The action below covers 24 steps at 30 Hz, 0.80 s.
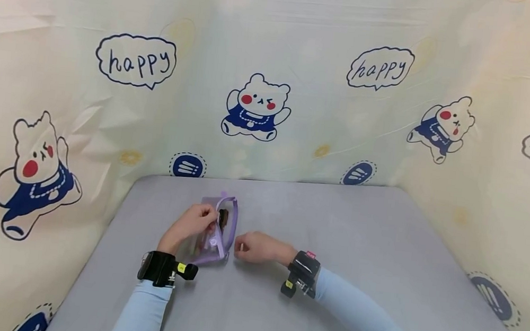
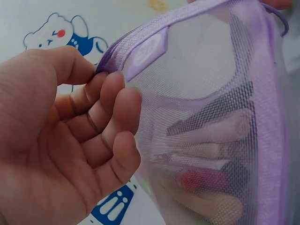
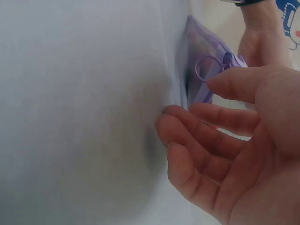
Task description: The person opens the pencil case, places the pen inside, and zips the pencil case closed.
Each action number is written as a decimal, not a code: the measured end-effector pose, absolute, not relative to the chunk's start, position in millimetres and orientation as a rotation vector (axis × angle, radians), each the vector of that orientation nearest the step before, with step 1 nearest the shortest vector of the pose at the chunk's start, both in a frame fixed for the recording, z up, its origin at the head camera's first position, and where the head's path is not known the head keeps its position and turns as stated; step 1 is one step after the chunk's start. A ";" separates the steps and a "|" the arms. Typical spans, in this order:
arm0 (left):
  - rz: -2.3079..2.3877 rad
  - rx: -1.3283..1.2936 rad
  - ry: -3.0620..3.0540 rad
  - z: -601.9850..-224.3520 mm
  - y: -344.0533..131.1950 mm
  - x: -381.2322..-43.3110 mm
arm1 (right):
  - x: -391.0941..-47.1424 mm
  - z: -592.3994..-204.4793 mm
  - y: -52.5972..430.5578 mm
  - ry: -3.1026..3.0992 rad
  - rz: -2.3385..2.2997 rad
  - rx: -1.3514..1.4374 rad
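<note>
A purple-trimmed mesh zip pouch [image 1: 234,218] stands tilted on the table, left of the middle. Through its mesh in the left wrist view show several slim items, one with a red and pink part [image 2: 201,180]; their kinds are blurred. My left hand [image 1: 196,220] pinches the pouch's upper edge between thumb and index finger, beside a lilac label tab [image 2: 149,52]. Just to the right of the pouch, my right hand [image 1: 257,247] has loosely bent fingers and holds nothing. A thin purple ring [image 3: 196,70] hangs at the pouch's end, near the right thumb in the right wrist view.
The grey-covered table [image 1: 357,249] reaches back to a pale curtain [image 1: 313,58] printed with bears and the word "happy", which also hangs along both sides. Each wrist carries a black strapped camera, like the left wrist's mount [image 1: 157,268].
</note>
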<state>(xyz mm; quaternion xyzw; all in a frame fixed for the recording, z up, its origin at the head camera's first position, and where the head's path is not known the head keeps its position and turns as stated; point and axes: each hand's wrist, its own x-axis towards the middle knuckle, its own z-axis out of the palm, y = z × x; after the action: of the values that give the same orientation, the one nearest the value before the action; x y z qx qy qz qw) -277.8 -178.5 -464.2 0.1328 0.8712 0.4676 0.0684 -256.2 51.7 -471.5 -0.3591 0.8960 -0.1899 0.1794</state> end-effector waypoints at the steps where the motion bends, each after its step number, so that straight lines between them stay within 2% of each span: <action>1: 1.384 0.402 2.634 -463.8 -176.6 -277.0 | -255.4 -472.3 50.9 2.523 -0.545 -1.015; 8: 1.236 0.432 2.735 -458.3 -162.7 -273.5 | -259.9 -470.7 50.1 2.518 -0.591 -1.007; 14: 1.004 0.582 2.870 -461.9 -169.4 -239.3 | -259.1 -476.4 48.0 2.484 -0.619 -1.041; 19: 0.691 0.820 3.146 -470.7 -178.3 -209.4 | -254.4 -480.1 46.8 2.466 -0.628 -1.009; 24: 0.296 0.911 3.345 -478.7 -181.9 -190.3 | -249.7 -479.8 46.7 2.454 -0.644 -0.966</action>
<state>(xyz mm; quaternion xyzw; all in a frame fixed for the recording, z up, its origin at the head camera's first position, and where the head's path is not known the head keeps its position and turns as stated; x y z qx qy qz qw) -190.3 -181.9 -478.7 0.2582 0.9476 0.0839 -0.1683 -249.7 46.7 -479.8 -0.3477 0.8835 -0.2317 0.2120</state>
